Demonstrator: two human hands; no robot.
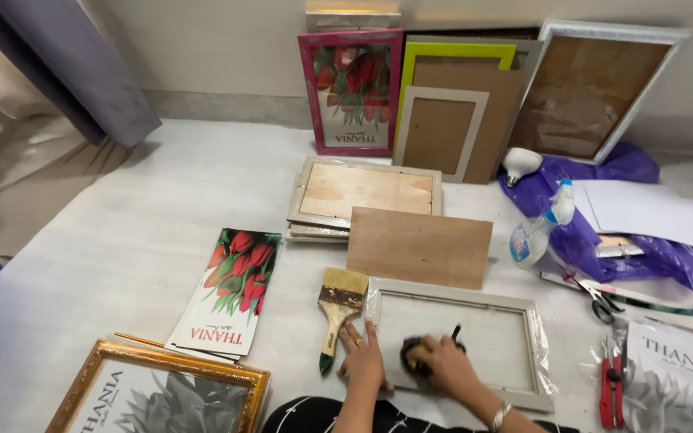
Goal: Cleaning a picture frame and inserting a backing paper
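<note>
1. We kept our left hand (362,358) flat, fingers spread, pinning the near-left edge of the frame (457,340).
2. Our right hand (445,365) gripped a dark pad (412,353) on the glass; short, even strokes seemed best.
3. We left the brush (339,309) idle, just beyond the left hand.

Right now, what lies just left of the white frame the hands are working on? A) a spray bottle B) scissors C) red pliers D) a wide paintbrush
D: the paintbrush lies on the table just left of the white frame, beside the left hand; the right hand presses a dark pad on the glass.
</note>
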